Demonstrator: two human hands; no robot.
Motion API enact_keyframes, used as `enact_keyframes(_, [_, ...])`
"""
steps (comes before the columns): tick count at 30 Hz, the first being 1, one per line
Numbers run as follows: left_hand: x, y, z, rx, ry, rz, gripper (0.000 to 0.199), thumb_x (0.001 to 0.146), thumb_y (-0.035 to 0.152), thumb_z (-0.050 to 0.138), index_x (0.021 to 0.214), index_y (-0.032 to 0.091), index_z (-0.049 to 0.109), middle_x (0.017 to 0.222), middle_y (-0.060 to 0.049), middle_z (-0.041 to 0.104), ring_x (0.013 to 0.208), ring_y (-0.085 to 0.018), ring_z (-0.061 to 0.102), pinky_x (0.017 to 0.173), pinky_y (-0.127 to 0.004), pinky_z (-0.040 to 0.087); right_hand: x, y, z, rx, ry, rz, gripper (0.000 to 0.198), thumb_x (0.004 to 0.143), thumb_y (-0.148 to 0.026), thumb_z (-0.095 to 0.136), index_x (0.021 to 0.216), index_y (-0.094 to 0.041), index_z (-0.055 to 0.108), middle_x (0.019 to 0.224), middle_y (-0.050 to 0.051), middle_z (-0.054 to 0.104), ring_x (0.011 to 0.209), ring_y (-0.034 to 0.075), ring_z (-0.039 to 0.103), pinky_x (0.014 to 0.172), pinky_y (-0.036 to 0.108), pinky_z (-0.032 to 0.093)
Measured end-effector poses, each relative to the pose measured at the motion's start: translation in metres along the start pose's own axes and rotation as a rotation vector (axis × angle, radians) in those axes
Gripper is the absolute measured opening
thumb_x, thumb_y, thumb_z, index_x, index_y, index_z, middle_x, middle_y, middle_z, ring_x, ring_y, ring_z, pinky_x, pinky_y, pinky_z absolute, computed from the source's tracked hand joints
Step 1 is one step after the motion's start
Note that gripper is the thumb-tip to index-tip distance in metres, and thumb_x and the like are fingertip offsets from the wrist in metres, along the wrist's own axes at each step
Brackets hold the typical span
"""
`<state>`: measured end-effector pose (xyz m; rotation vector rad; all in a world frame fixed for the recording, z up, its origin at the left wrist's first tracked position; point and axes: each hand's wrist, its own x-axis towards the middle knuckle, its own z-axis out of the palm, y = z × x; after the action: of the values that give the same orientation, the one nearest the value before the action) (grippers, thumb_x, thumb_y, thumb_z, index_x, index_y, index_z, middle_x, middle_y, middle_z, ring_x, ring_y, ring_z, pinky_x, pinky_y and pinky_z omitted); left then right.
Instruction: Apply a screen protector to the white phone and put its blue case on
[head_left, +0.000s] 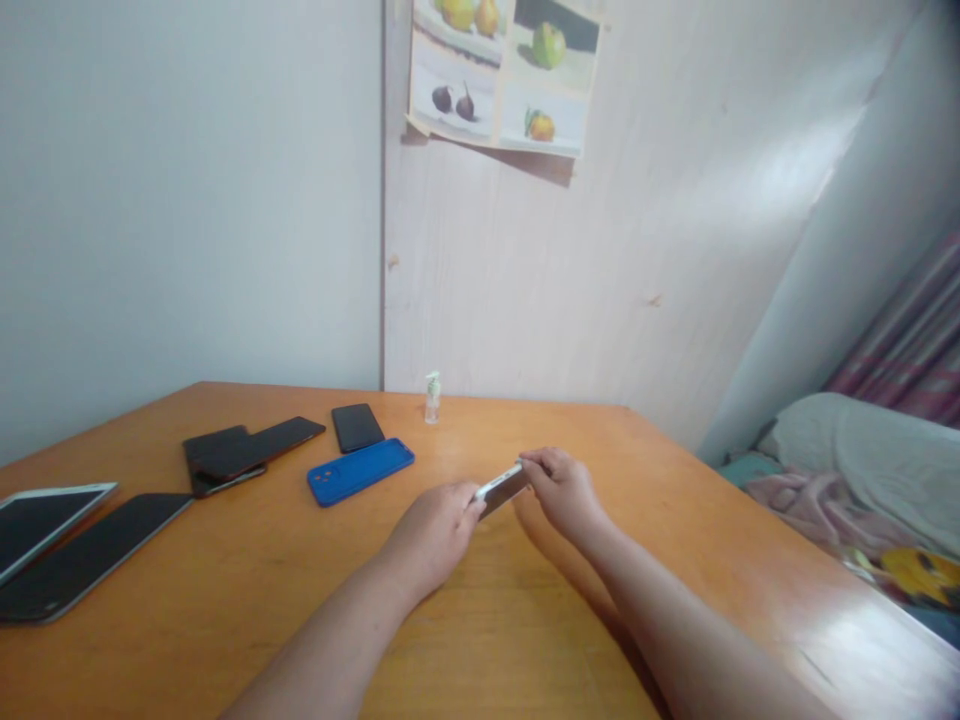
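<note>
Between my two hands is a smartphone (504,488) with a pale edge and a dark face, held tilted above the wooden table. My left hand (441,530) grips its near left end, thumb against the edge. At the far right end, my right hand (559,488) pinches the corner with its fingers closed. Part of the phone is hidden behind my fingers. A blue phone case (361,472) lies on the table to the left of my hands, and a black phone (358,428) is just behind it.
Farther left, a dark phone (262,447) rests across another dark phone (217,447). A white-framed tablet (52,515) and a large dark tablet (97,550) lie at the left edge. A small clear pump bottle (433,398) stands at the back of the table (480,640). Bedding (862,470) is at right.
</note>
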<state>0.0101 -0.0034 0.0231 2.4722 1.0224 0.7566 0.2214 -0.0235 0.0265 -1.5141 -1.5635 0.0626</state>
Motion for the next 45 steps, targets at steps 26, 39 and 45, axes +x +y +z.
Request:
enact_keyframes(26, [-0.003, 0.002, 0.001, 0.044, 0.013, 0.016, 0.027, 0.1, 0.033, 0.041, 0.091, 0.022, 0.063, 0.092, -0.007, 0.072, 0.083, -0.021, 0.066, 0.066, -0.028, 0.038, -0.017, -0.03, 0.002, -0.014, -0.338, -0.274, 0.02, 0.091, -0.017, 0.054, 0.103, -0.019, 0.07, 0.092, 0.007, 0.069, 0.087, 0.019, 0.063, 0.079, 0.03, 0.047])
enact_keyframes(39, [-0.004, 0.016, -0.018, -0.064, 0.151, 0.017, 0.025, 0.094, 0.041, 0.052, 0.099, 0.024, 0.069, 0.092, -0.004, 0.071, 0.088, -0.021, 0.062, 0.073, -0.028, 0.042, -0.007, -0.038, -0.019, 0.258, -0.324, -0.016, 0.016, 0.09, -0.027, 0.055, 0.092, -0.02, 0.069, 0.074, -0.001, 0.066, 0.061, 0.012, 0.056, 0.057, 0.024, 0.043])
enact_keyframes(45, [-0.005, 0.016, -0.019, -0.247, 0.149, 0.017, 0.028, 0.098, 0.036, 0.045, 0.108, 0.023, 0.068, 0.096, -0.004, 0.072, 0.087, -0.02, 0.064, 0.077, -0.028, 0.047, -0.003, -0.039, -0.021, 0.581, -0.333, 0.175, 0.028, 0.084, -0.045, 0.063, 0.09, -0.018, 0.066, 0.064, -0.005, 0.055, 0.049, 0.008, 0.045, 0.047, 0.02, 0.036])
